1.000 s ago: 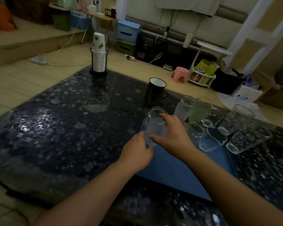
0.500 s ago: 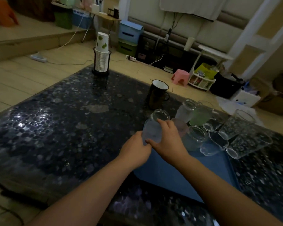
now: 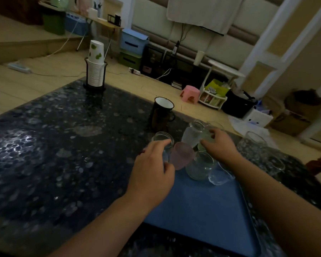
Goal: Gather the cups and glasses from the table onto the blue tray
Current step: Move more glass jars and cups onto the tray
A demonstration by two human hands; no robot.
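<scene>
The blue tray (image 3: 198, 210) lies on the dark speckled table in front of me. At its far end stands a cluster of glasses. My left hand (image 3: 152, 173) curls round a clear glass jar (image 3: 163, 140) at the tray's far left corner. A frosted pink cup (image 3: 182, 157) stands right beside it. My right hand (image 3: 220, 145) reaches over a frosted white bottle (image 3: 191, 135) and touches a pale green glass (image 3: 207, 137); its grip is unclear. A clear jar (image 3: 199, 166) and a tipped clear cup (image 3: 220, 175) sit nearer me.
A black mug (image 3: 161, 114) with a white inside stands on the table beyond the tray. Two large clear glasses (image 3: 252, 147) sit to the right of the tray. A holder of stacked paper cups (image 3: 95, 71) stands at the table's far left corner.
My right hand has let go of the clear jar and moved right to the green glass. My left hand still holds the jar, now set lower at the tray's corner.
</scene>
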